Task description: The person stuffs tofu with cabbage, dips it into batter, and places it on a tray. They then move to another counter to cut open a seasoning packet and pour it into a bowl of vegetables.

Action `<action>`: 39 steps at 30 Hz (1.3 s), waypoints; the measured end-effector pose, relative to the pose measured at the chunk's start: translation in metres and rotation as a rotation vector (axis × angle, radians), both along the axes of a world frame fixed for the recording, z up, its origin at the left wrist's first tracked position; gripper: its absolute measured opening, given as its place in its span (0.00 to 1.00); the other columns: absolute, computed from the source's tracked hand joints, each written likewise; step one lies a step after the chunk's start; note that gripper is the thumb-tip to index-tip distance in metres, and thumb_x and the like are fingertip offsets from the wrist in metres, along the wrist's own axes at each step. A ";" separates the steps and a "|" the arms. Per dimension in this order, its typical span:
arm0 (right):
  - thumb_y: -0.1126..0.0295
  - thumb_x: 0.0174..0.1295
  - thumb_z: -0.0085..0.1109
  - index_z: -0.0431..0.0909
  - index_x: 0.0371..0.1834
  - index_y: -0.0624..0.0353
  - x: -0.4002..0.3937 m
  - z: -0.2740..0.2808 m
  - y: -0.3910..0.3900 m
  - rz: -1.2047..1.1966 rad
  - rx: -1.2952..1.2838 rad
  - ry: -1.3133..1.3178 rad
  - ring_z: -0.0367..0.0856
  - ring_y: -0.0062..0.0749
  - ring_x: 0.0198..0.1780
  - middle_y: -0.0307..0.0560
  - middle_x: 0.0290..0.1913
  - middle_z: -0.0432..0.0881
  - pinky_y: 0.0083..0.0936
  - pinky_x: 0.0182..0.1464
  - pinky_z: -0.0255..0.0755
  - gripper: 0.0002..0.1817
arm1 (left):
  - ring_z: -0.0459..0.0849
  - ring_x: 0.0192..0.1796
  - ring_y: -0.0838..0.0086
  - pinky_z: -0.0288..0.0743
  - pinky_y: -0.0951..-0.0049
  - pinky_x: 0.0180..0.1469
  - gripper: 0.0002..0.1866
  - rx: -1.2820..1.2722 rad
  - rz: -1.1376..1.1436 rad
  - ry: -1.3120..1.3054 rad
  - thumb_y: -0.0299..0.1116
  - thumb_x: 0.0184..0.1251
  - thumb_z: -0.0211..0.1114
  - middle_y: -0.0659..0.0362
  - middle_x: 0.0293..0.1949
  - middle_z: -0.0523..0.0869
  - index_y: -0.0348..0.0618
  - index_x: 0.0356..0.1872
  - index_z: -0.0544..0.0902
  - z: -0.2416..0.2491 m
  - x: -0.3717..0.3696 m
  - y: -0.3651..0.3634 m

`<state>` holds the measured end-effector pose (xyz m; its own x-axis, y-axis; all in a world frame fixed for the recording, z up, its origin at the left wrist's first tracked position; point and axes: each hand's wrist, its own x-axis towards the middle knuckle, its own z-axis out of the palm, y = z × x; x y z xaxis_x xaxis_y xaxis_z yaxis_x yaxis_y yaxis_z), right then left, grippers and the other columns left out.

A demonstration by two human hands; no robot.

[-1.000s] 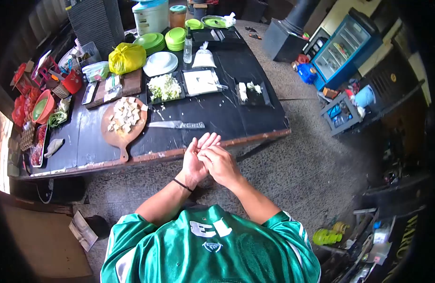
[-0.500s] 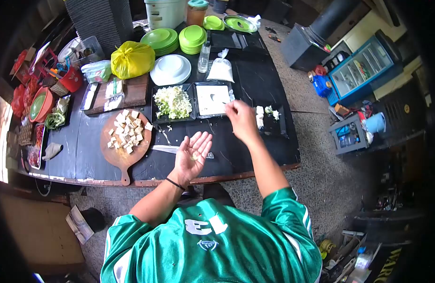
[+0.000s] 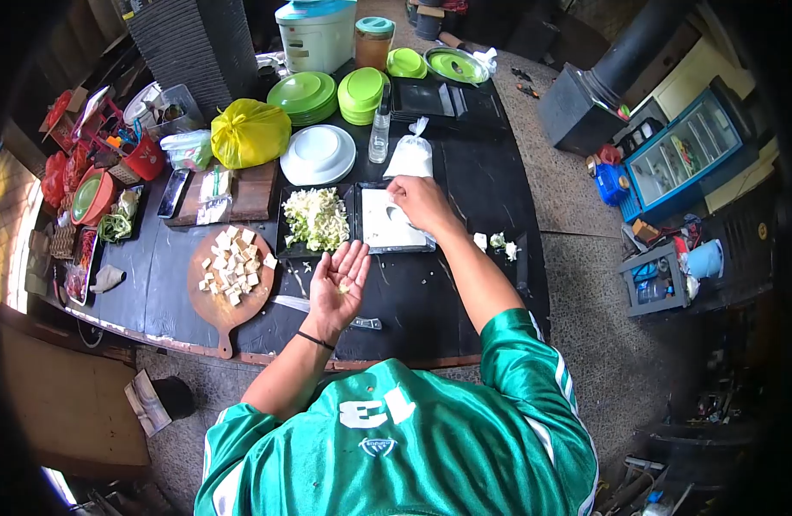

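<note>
My left hand (image 3: 338, 288) is turned palm up with its fingers stretched out, and a small pale piece lies on the palm. My right hand (image 3: 420, 205) is over a black tray of white, powder-like stuff (image 3: 380, 225), with thumb and fingertips pinched together; what they hold, if anything, is hidden. Left of that tray stands another black tray with chopped pale-green vegetable (image 3: 314, 219). A knife (image 3: 366, 323) lies on the table partly behind my left hand. Cubes of what looks like tofu (image 3: 234, 267) are heaped on a round wooden board (image 3: 205, 301).
White pieces (image 3: 503, 247) lie to the right of my right forearm. Behind the trays stand a bag of white powder (image 3: 410, 159), a clear bottle (image 3: 379, 138), white plates (image 3: 318, 156), a yellow plastic bag (image 3: 250, 133) and green dishes (image 3: 361, 93). A phone (image 3: 174, 193) lies at the left.
My right hand has moved left, from the right edge of the white-filled tray to over it. My left hand stays palm up with the pale piece. The view has shifted slightly.
</note>
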<state>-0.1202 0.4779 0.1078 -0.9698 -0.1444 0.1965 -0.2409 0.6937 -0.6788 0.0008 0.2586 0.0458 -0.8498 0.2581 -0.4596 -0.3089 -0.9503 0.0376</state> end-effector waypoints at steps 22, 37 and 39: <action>0.63 0.67 0.69 0.90 0.58 0.53 0.053 -0.012 -0.011 0.178 0.078 0.225 0.78 0.45 0.54 0.43 0.51 0.86 0.40 0.62 0.77 0.17 | 0.65 0.84 0.57 0.56 0.51 0.86 0.36 -0.100 -0.185 0.409 0.58 0.90 0.33 0.52 0.83 0.67 0.42 0.83 0.65 -0.010 -0.101 0.067; 0.70 0.69 0.64 0.83 0.39 0.62 0.021 -0.042 0.026 0.019 0.003 0.099 0.83 0.55 0.53 0.54 0.45 0.86 0.48 0.55 0.78 0.06 | 0.79 0.72 0.55 0.68 0.53 0.79 0.34 -0.461 -0.271 0.363 0.58 0.90 0.39 0.47 0.67 0.83 0.40 0.70 0.78 0.002 -0.161 0.102; 0.67 0.69 0.66 0.83 0.40 0.61 0.017 -0.042 0.032 -0.081 -0.017 0.112 0.86 0.55 0.49 0.56 0.42 0.87 0.49 0.52 0.79 0.08 | 0.83 0.68 0.55 0.70 0.55 0.77 0.31 -0.581 -0.281 0.450 0.54 0.91 0.42 0.47 0.61 0.88 0.37 0.68 0.78 -0.001 -0.172 0.100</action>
<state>-0.1036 0.5100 0.0660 -0.9500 -0.0619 0.3059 -0.2591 0.7027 -0.6626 -0.1712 0.3589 0.0448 -0.9249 0.3147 -0.2135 -0.3716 -0.6288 0.6830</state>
